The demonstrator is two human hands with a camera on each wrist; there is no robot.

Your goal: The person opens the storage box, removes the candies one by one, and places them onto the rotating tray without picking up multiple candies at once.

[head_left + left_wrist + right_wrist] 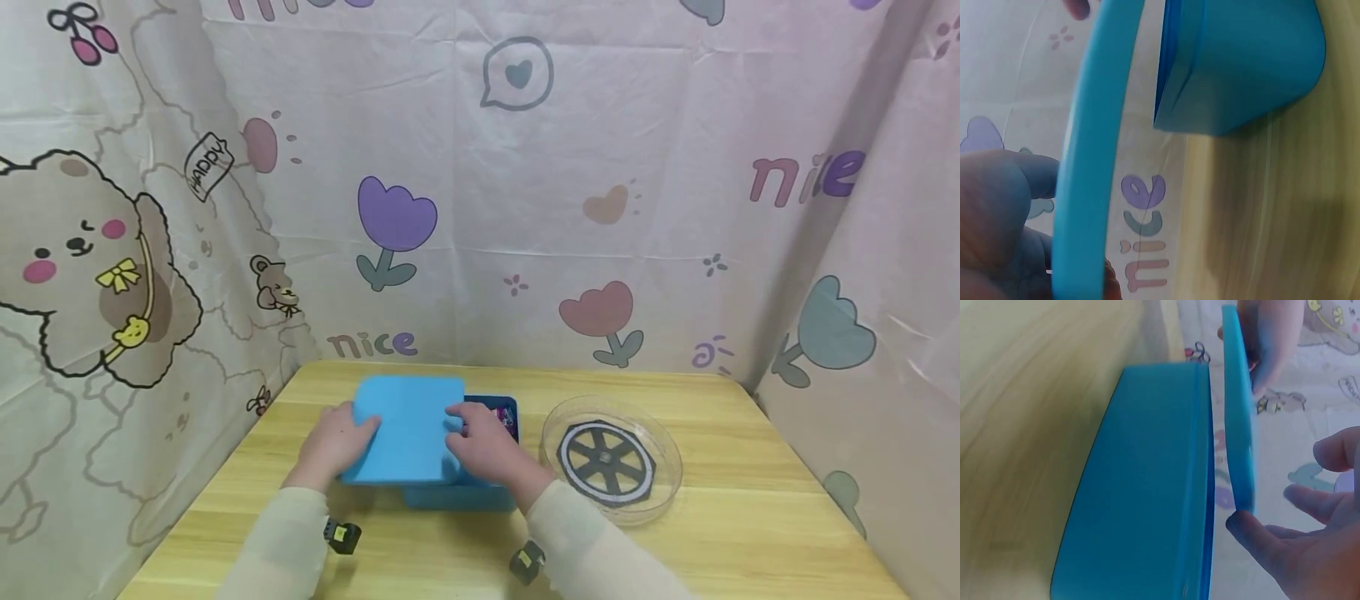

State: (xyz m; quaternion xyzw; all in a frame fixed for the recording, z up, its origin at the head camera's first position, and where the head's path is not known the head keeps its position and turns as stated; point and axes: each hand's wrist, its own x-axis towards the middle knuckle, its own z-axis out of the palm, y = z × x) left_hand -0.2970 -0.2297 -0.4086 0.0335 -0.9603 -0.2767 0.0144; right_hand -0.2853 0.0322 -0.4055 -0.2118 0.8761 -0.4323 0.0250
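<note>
A flat light-blue lid (pixel 411 429) is raised off a blue box (pixel 459 498), shifted to the left of it. My left hand (pixel 333 443) grips the lid's left edge, thumb on top and fingers underneath. My right hand (pixel 491 444) is at the lid's right edge; in the right wrist view one fingertip (pixel 1241 522) touches the lid's corner while the other fingers are spread and hold nothing. Through the uncovered right part of the box, a small pink-and-dark printed item (pixel 506 417) shows. The lid and right hand hide the rest of the contents.
Right of the box, a round clear shallow dish (pixel 672 479) stands on the wooden table (pixel 757 500), with a black-and-white wheel-like shape (pixel 606 461) seen in it. Printed cloth (pixel 480 208) hangs behind the table and along both sides.
</note>
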